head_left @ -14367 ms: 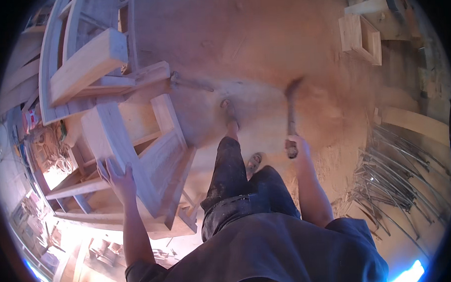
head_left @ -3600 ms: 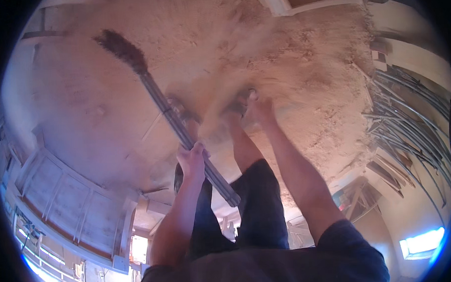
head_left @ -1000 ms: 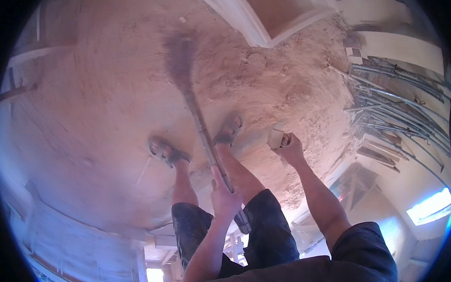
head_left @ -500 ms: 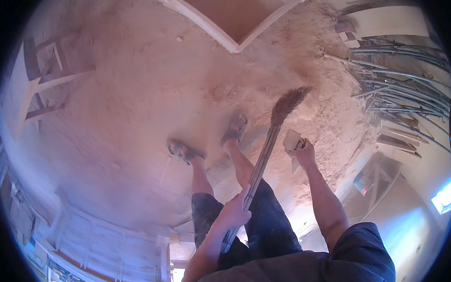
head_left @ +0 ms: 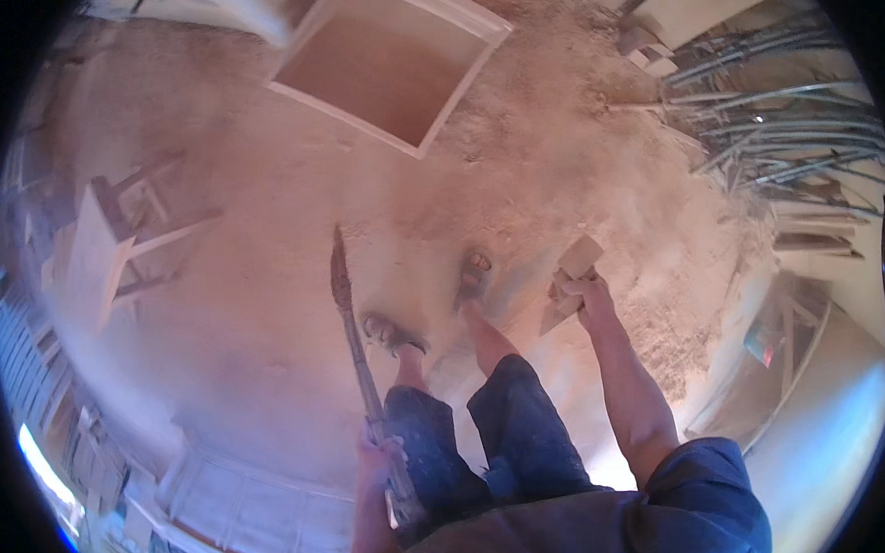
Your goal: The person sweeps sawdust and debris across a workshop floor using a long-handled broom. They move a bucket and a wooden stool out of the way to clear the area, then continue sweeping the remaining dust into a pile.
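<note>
My left hand is closed round the long handle of a broom, beside my left thigh. The broom slants up and away, and its narrow brown bristle end is left of my feet, over the dusty floor. My right hand, held out to the right of my feet, grips several small flat wood offcuts. One squarish piece sticks up above the fingers and another points down to the left. The fingers partly hide the pieces.
A pale rectangular wooden frame lies ahead. A wooden stool-like piece stands at the left. Long thin poles are heaped at the right, near loose sawdust. A pale panelled piece is at the lower left.
The broom has swung from right to left, its bristle end now left of my feet. My right hand still holds the wood offcuts. My view has shifted, showing more of the frame.
</note>
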{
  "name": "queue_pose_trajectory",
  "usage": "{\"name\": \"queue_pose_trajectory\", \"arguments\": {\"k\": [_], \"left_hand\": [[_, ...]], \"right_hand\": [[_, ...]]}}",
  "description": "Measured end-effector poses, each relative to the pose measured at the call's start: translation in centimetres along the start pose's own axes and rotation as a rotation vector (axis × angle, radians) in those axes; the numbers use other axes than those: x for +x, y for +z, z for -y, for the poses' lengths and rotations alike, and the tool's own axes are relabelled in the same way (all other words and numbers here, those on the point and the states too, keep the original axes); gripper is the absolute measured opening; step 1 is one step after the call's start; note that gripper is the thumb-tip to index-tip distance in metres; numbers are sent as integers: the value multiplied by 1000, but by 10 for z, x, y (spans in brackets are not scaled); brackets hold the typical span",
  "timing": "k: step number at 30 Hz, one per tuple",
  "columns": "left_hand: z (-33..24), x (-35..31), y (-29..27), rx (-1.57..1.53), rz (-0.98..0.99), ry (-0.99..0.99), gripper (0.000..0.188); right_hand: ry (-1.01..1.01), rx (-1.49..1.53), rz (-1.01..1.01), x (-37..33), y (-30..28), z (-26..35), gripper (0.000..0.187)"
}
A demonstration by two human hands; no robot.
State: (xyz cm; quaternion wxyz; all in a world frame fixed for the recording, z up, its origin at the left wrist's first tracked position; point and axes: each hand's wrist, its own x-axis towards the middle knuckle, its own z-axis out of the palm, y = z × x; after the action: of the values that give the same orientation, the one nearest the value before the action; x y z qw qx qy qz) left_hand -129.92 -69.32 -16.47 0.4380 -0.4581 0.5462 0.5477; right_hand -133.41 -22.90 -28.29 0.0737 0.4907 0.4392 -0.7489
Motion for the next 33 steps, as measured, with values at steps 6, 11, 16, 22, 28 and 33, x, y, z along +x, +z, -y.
{"name": "queue_pose_trajectory", "arguments": {"k": [6,11,16,22,28,33], "left_hand": [[25,-46,-84,-41,-27,-64,13],[100,-49,-181,-390,-167,-274,14],[159,-35,-256,-545,-274,-171,16],[205,78,-357,-868,-326,-64,13],[201,94,-332,-608,-131,-201,7],[241,-44,-345,-482,258,-53,23]], "right_hand": [[82,70,-59,-103,-126,-58,41],[144,-28,-314,-232,-169,-156,57],[282,-129,-162,-321,-197,-192,54],[219,-240,-116,-359,-84,-186,46],[-38,-347,40,-364,1,-149,48],[-188,-295,-41,-402,52,-145,49]]}}
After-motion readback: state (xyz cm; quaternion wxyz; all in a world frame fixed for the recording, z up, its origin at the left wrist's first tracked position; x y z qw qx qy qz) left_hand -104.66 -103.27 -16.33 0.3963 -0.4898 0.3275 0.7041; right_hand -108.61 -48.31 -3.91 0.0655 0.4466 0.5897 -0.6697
